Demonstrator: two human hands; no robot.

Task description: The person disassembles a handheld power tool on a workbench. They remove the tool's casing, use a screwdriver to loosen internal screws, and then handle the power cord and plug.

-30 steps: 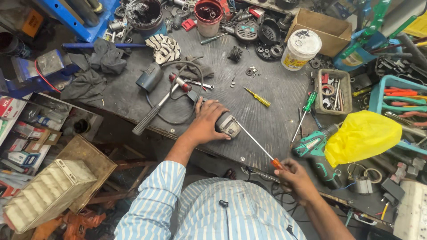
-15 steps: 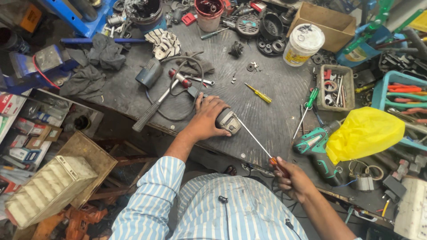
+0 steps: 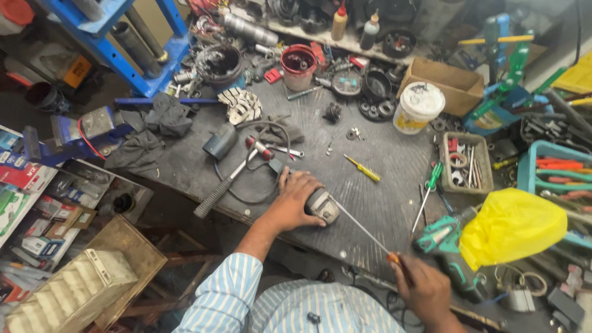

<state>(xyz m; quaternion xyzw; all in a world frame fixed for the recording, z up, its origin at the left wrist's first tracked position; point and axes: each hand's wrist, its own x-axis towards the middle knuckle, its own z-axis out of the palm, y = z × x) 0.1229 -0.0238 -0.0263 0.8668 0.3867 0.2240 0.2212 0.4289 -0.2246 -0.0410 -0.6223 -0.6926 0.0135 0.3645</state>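
Right now your left hand [image 3: 295, 200] is clamped over a grey power tool [image 3: 322, 205] lying near the front edge of the dark workbench [image 3: 394, 166], fingers wrapped on its body. Your right hand [image 3: 425, 290] is closed round the orange handle of a long screwdriver [image 3: 364, 231], w/ the shaft running up-left and the tip at the tool's head. A yellow screwdriver [image 3: 362, 168] lies apart, further back. A yellow plastic bag [image 3: 512, 225] sits just right of your right hand, beside a green drill [image 3: 441, 240].
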